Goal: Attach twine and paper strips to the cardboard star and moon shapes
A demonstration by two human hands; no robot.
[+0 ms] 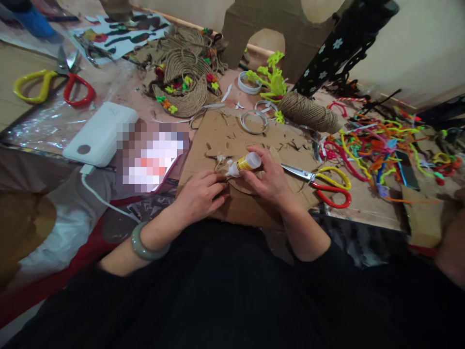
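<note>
My right hand (271, 182) is closed around a small white glue bottle (246, 164) with a yellow label. The bottle is tilted, its nozzle pointing left and down toward the fingertips of my left hand (201, 194). Those left fingers are bent together at a thin cord and a curved cardboard edge; what exactly they pinch is hidden. Both hands rest over a brown cardboard sheet (198, 145) strewn with dark scraps. To the right of my right hand lie scissors (298, 171) with one yellow and one red handle.
Beyond the cardboard lie a twine roll (308, 112), tape rings (254, 121) and coiled rope pieces (187, 82). Colourful pipe cleaners (374, 145) spread at right. On the left are a white power bank (101, 133), a blurred-out lit screen (152, 155) and second scissors (67, 68).
</note>
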